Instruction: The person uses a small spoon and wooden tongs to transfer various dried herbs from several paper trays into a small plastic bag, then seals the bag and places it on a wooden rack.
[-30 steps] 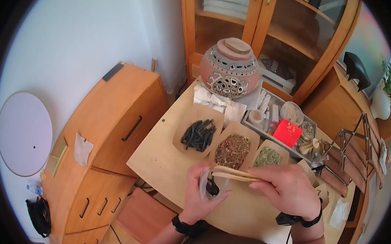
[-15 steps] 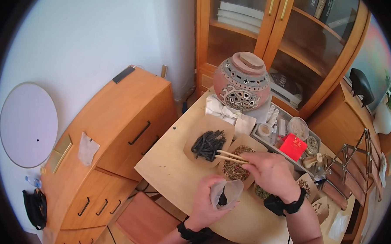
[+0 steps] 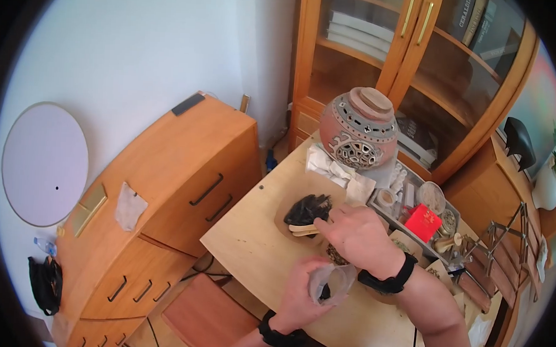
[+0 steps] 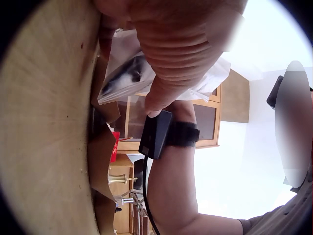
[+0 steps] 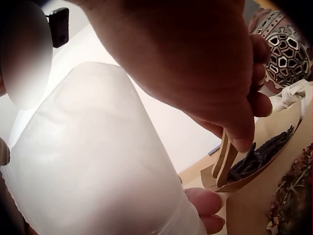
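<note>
My right hand (image 3: 365,239) pinches a pair of wooden tongs (image 3: 303,229) over a brown paper tray (image 3: 289,196). Their tips are right at the dark, dried strips (image 3: 307,211) heaped in it. In the right wrist view, both arms of the tongs (image 5: 224,159) come down from between thumb and fingers beside the strips (image 5: 264,156). Lower in the head view, my left hand (image 3: 297,298) holds a translucent pouch (image 3: 343,280) with its mouth spread. Some dark pieces show inside the pouch (image 4: 124,73) in the left wrist view.
Another paper tray, of mixed reddish dried herbs (image 5: 293,196), sits beside the strips. Behind are a patterned clay pot (image 3: 360,130), white cloth (image 3: 328,166), and a grey tray (image 3: 382,209) with jars and a red packet (image 3: 423,223). A wooden rack (image 3: 498,245) stands at the right.
My right hand has carried the tongs from the pouch's mouth over to the tray of dark strips. My left hand has shifted slightly right and down with the pouch. The head view has turned.
</note>
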The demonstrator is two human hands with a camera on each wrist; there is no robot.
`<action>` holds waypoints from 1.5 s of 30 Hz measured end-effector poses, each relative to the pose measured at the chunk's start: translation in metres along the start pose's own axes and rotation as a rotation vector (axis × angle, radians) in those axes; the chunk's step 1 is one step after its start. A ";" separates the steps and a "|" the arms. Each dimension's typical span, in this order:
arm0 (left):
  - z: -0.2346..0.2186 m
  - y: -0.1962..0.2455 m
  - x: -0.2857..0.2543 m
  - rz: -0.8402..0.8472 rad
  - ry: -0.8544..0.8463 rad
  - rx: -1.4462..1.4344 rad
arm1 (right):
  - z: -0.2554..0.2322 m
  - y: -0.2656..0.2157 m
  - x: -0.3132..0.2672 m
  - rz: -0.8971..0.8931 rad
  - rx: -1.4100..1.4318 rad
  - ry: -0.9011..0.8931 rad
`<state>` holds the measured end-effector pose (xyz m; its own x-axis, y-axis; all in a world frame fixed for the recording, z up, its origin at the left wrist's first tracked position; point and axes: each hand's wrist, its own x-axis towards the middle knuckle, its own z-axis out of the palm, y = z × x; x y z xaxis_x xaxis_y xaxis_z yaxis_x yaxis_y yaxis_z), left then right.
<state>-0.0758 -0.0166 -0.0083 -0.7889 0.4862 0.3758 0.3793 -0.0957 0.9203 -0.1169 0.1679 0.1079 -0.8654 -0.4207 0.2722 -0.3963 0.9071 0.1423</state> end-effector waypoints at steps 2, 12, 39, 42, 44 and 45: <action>0.000 0.000 0.001 0.000 0.005 -0.002 | 0.003 0.002 0.002 -0.012 -0.010 -0.005; 0.002 0.002 0.000 0.013 0.035 -0.026 | 0.002 0.014 -0.011 0.163 0.134 0.067; 0.003 0.000 -0.003 -0.033 0.022 -0.007 | -0.011 0.008 -0.044 0.572 0.329 -0.065; 0.003 -0.001 -0.004 -0.062 0.018 -0.048 | -0.016 0.013 -0.056 0.594 0.333 0.009; 0.002 -0.004 -0.006 -0.063 0.014 -0.048 | -0.032 0.012 -0.064 0.610 0.338 0.042; 0.002 -0.006 -0.006 -0.067 0.024 -0.038 | -0.042 0.011 -0.068 0.612 0.352 0.075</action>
<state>-0.0719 -0.0172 -0.0162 -0.8231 0.4721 0.3156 0.3074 -0.0968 0.9466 -0.0494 0.2058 0.1312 -0.9461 0.1772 0.2712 0.0676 0.9267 -0.3696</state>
